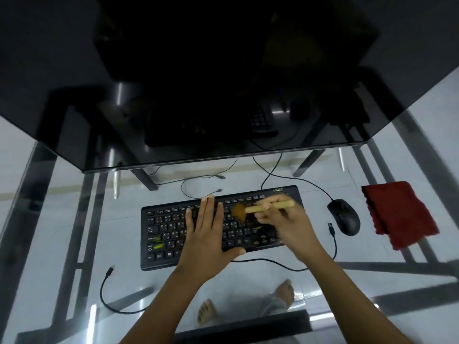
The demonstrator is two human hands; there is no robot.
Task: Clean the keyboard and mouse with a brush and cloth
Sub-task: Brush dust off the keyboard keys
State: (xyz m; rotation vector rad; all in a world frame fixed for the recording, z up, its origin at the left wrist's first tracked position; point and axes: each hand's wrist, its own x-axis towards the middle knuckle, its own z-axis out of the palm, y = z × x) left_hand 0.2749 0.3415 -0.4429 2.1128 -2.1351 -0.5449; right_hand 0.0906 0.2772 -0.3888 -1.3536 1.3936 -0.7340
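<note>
the brushing step is under way, by the look of it. the left hand (207,227) lies flat on the middle of the keyboard (221,228), fingers spread and palm down, seemingly pinning it to the glass table (62,219). just to the right of that hand, the right hand (285,219) pinches a pale-handled brush (267,208) between thumb and fingertips, the handle lying across the top of the hand and the brown bristles pointing left, touching or just above the upper key rows; it is blurred, so i cannot tell which.

the mouse (345,217) sits off to the right of the right hand, apart from it, and the red cloth (400,214) lies further right again, not in use.

i'd judge the next move wants short strokes along the rows while the left hand shifts clear of the keys it covers. mouse and cloth work seem yet to come.
</note>
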